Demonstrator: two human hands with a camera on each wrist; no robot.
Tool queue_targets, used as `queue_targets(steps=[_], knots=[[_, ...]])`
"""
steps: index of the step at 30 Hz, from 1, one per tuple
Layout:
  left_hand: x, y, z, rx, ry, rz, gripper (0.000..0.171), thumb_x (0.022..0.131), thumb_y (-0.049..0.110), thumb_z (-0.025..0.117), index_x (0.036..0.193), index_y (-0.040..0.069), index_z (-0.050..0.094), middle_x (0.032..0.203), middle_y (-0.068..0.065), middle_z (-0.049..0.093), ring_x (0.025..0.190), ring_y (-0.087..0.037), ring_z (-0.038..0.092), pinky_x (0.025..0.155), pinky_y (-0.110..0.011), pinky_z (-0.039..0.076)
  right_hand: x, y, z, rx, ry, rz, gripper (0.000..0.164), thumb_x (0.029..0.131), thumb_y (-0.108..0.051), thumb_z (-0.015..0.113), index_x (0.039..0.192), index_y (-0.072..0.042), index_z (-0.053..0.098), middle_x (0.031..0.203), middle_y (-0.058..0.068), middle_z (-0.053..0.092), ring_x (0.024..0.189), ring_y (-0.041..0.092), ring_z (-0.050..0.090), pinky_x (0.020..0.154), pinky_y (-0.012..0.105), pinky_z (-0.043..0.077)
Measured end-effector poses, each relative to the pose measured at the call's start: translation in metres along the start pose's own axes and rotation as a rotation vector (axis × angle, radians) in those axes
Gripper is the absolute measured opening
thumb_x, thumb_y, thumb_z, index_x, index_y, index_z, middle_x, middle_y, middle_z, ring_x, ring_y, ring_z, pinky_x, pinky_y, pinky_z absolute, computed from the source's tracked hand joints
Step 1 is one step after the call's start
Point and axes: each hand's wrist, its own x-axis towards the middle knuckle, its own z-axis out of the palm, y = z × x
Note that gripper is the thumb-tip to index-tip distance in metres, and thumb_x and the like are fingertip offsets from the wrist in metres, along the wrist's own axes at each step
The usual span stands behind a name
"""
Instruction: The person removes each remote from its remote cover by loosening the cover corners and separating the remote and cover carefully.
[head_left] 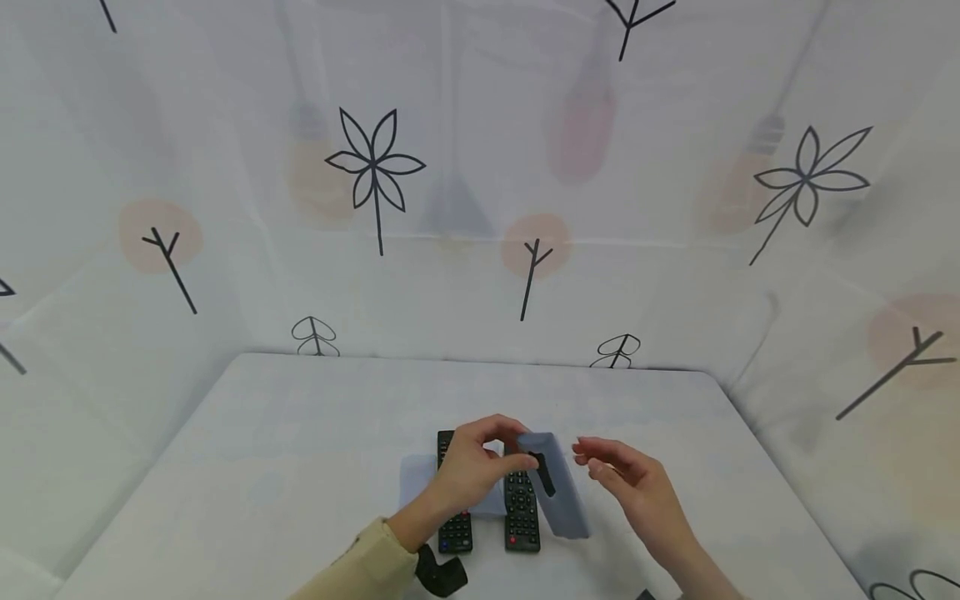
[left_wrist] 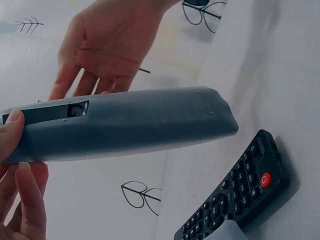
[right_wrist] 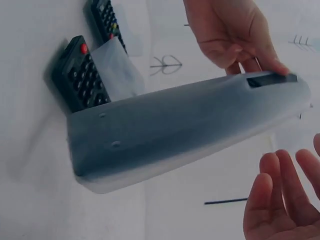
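Observation:
My left hand (head_left: 474,467) pinches one end of a long grey-blue remote control (head_left: 567,504), held tilted above the table. Its back shows, with a dark open battery compartment (left_wrist: 47,114) under the thumb and small bumps towards the far end. My right hand (head_left: 633,492) is just right of the remote, apart from it, its fingers loosely bent and holding nothing. Below the left hand lie two black remote controls: a left one (head_left: 454,533), partly hidden by that hand and wrist, and a right one (head_left: 522,521) with a red button.
Pale bluish translucent pieces (head_left: 417,479) lie around the black remotes; their kind is unclear. A white tabletop (head_left: 315,433) extends to a patterned cloth backdrop (head_left: 450,283) behind and at both sides. A black strapped device (head_left: 441,575) sits at my left wrist.

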Motion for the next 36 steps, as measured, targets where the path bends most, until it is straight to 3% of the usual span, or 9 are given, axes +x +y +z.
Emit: queue_targets(steps=[4,11,19,26,36], knots=[[0.0,-0.001,0.003,-0.002,-0.014,0.008,0.027,0.082,0.018,0.084,0.106,0.021,0.072,0.087,0.004,0.068,0.081,-0.013,0.06,0.053,-0.02,0.039,-0.002,-0.005,0.005,-0.028,0.02,-0.116,0.03,0.097,-0.003,0.063,0.127,-0.004,0.064,0.119,0.005,0.068,0.104,0.013,0.066,0.086,0.022,0.052],[-0.001,-0.002,0.012,0.029,-0.026,0.013,0.028,0.081,0.012,0.083,0.106,0.018,0.072,0.088,0.003,0.067,0.081,-0.013,0.061,0.056,-0.02,0.045,-0.005,-0.01,0.01,-0.102,0.05,-0.345,0.043,0.09,0.01,0.066,0.13,-0.003,0.061,0.118,0.009,0.065,0.104,0.016,0.062,0.084,0.021,0.051],[-0.004,-0.001,0.019,0.07,-0.04,0.036,0.027,0.081,0.015,0.084,0.105,0.019,0.072,0.088,0.006,0.065,0.08,-0.011,0.059,0.06,-0.02,0.048,-0.007,-0.008,0.013,-0.18,0.037,-0.4,0.041,0.086,0.009,0.072,0.124,-0.006,0.067,0.118,0.003,0.065,0.104,0.016,0.06,0.082,0.022,0.05],[-0.005,0.0,0.024,0.065,-0.073,0.072,0.027,0.083,0.022,0.083,0.108,0.023,0.071,0.091,0.006,0.064,0.081,-0.01,0.058,0.062,-0.021,0.049,-0.008,-0.006,0.013,-0.17,0.039,-0.42,0.037,0.084,0.011,0.073,0.115,-0.008,0.07,0.114,0.005,0.066,0.102,0.011,0.06,0.079,0.022,0.051],[-0.001,-0.007,0.038,0.11,-0.091,0.313,0.029,0.088,0.016,0.077,0.115,0.017,0.068,0.091,0.003,0.059,0.081,-0.007,0.054,0.055,-0.02,0.048,-0.003,0.0,0.009,-0.221,0.12,-0.492,0.037,0.076,0.016,0.077,0.103,-0.009,0.069,0.106,0.009,0.065,0.096,0.012,0.062,0.08,0.02,0.048]])
